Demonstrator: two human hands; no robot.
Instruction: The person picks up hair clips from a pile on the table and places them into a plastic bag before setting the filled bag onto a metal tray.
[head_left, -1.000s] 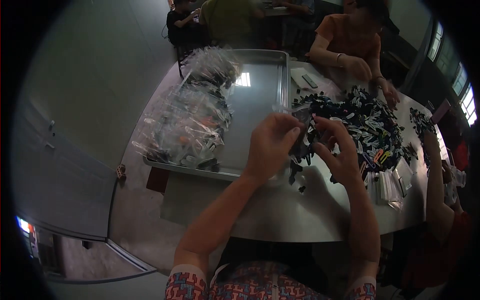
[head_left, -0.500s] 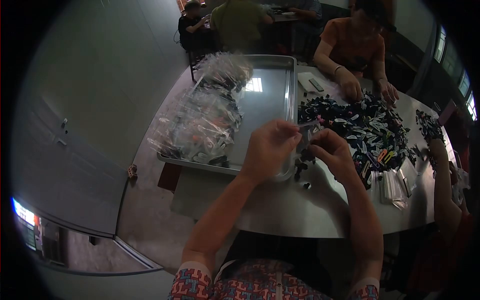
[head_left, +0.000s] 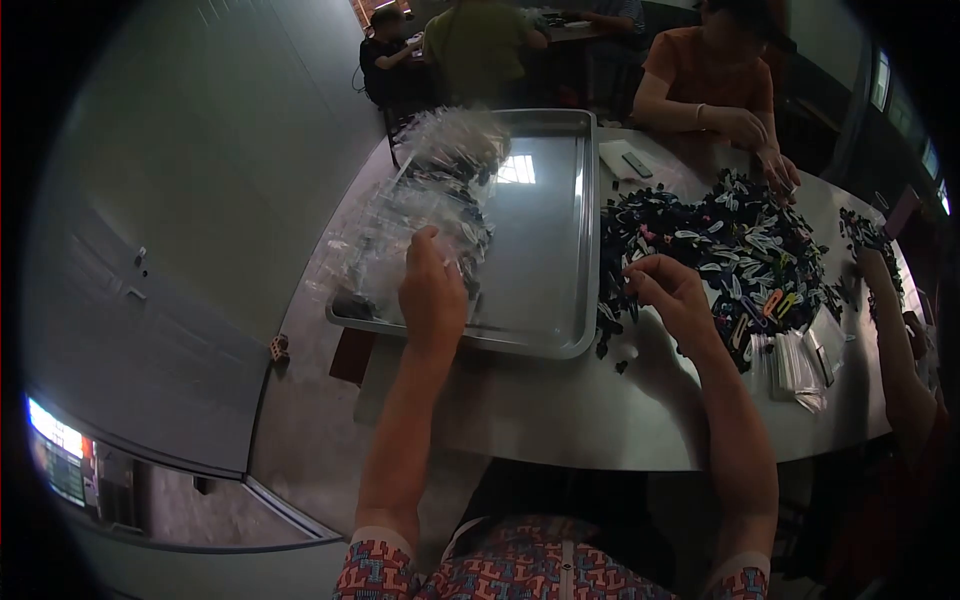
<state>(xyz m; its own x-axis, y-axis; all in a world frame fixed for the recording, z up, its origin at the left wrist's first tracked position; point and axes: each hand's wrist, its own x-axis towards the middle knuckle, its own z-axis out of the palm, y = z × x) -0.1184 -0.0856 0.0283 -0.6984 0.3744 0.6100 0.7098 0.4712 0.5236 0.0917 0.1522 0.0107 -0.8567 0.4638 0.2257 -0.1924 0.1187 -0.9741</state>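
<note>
My left hand [head_left: 435, 295] is over the metal tray [head_left: 560, 343], beside a heap of clear plastic bags [head_left: 420, 215] filled with dark and light hair clips. Its thumb and forefinger look apart, and no held item shows between them. At the left edge of the loose hair clips [head_left: 740, 245], my right hand [head_left: 675, 300] has thumb and forefinger pinched together. Whatever is between those fingertips is too small and dark to make out. Most of the loose clips are black, with some white, pink, orange and yellow-green ones.
A stack of flat clear bags [head_left: 795, 368] lies near the table's [head_left: 560, 425] front right. Across the table, a person in an orange top [head_left: 690, 75] works by the clips. Another person's arm [head_left: 890, 330] reaches in from the right. More people sit behind.
My left hand has moved left from beside my right hand to the bag heap, and the clear bag is no longer between my hands. My right hand stays near the clips.
</note>
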